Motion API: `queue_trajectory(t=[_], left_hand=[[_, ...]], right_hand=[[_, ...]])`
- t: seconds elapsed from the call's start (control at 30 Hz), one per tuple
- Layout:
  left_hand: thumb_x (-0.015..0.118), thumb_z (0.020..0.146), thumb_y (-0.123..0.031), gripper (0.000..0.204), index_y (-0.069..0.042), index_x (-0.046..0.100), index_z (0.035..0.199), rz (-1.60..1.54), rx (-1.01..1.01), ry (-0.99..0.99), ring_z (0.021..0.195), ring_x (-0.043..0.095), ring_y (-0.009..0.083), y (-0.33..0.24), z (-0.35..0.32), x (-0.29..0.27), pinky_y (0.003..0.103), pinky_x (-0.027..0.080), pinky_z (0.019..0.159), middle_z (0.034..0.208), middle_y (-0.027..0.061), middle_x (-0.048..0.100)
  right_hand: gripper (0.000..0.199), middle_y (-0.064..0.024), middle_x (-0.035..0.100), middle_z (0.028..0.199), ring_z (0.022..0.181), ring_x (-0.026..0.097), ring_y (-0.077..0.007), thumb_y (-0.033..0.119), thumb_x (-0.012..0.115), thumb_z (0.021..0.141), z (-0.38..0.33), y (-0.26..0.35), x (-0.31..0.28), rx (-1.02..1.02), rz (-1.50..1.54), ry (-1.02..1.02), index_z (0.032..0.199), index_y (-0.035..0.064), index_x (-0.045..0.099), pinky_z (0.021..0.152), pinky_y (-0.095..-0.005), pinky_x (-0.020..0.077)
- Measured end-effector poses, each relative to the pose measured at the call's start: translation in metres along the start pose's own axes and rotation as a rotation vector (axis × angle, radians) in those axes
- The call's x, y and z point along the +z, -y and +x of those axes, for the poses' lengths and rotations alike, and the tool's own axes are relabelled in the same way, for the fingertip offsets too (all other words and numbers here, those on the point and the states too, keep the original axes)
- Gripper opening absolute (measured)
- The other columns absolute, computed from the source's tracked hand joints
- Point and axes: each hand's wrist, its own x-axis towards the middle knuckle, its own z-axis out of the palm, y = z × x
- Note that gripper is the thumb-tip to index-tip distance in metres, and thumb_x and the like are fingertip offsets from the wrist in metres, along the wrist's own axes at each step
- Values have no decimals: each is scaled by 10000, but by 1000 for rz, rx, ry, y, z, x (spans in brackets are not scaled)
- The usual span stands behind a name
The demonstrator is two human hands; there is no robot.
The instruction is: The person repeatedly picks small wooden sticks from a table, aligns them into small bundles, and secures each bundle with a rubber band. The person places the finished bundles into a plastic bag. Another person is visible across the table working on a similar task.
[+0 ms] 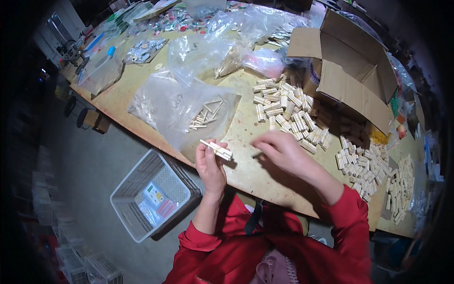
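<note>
My left hand (211, 171) is closed round a small bundle of pale wooden sticks (221, 152), held just above the table's near edge. One stick juts out past the others at its upper left end. To the right, my right hand (283, 150) hovers over the table, apart from the bundle. Its fingertips point left and are smeared by motion, so whether they grip anything is unclear. Beyond my left hand lies a clear plastic bag (170, 106) with loose sticks (205, 115) at its mouth. Several banded stick bundles (288, 106) are piled past my right hand.
An open cardboard box (352, 87) stands at the back right, with more bundles (364, 165) beside it. A grey plastic basket (125, 189) holding packets sits below the table's left edge. Plastic bags (265, 61) and a clear bin (101, 75) occupy the far side.
</note>
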Motion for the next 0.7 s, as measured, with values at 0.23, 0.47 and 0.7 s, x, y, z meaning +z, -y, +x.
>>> queue_trajectory(t=[0.23,0.47,0.7], left_hand=[[461,1011,-183,236,-17,484,1178,60,65,-17,776,619,154,-1,4,9,268,522,723,944,142,654],[480,997,-180,246,1,471,1163,75,27,7,826,623,191,3,4,-3,314,527,771,961,155,640],[456,1010,-152,168,-29,486,1120,33,-11,-1,851,612,150,-6,11,4,291,522,769,994,132,639]], right_hand=[[151,-191,624,977,886,664,-366,104,558,829,145,-28,66,-240,-697,-176,923,34,653,747,-448,535],[162,-181,615,1001,794,687,-336,76,553,815,151,-31,83,-315,-903,-138,948,52,642,621,-430,550],[110,-121,632,720,650,655,-231,121,564,900,84,-17,32,-116,-123,-206,931,18,590,561,-365,506]])
